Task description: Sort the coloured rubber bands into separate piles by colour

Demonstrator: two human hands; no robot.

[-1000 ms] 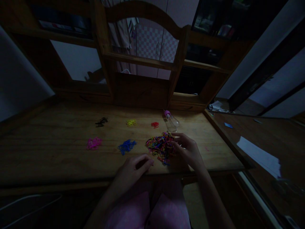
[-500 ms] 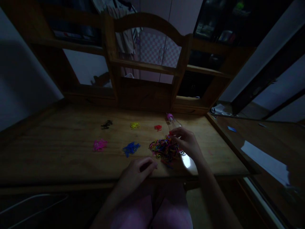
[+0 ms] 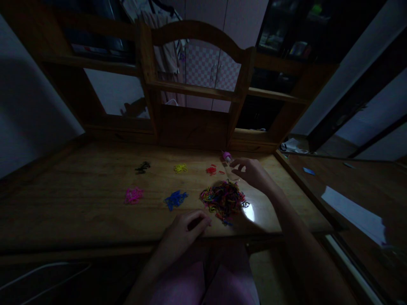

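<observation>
A tangled heap of multicoloured rubber bands (image 3: 224, 198) lies on the wooden desk (image 3: 95, 220). My right hand (image 3: 252, 173) hovers past its far right side, thumb and fingers apart with nothing visible between them. Close to those fingertips is a small pile of red rubber bands (image 3: 210, 170), with a few stray ones at its right. My left hand (image 3: 186, 228) rests by the desk's front edge, fingers curled toward the thumb and nothing seen in them. Left of the heap are blue rubber bands (image 3: 176, 199), yellow ones (image 3: 180, 168), pink ones (image 3: 133, 195) and black ones (image 3: 143, 167).
Behind my right hand lies a clear bottle with a pink cap (image 3: 226, 156), partly hidden. A wooden shelf unit (image 3: 193, 127) rises along the desk's back. On the brown surface to the right are a white paper (image 3: 352, 215) and a small blue card (image 3: 308, 171).
My right hand went from the heap with a red rubber band, moved up and away, and let it go beside the red pile. My left hand stayed put.
</observation>
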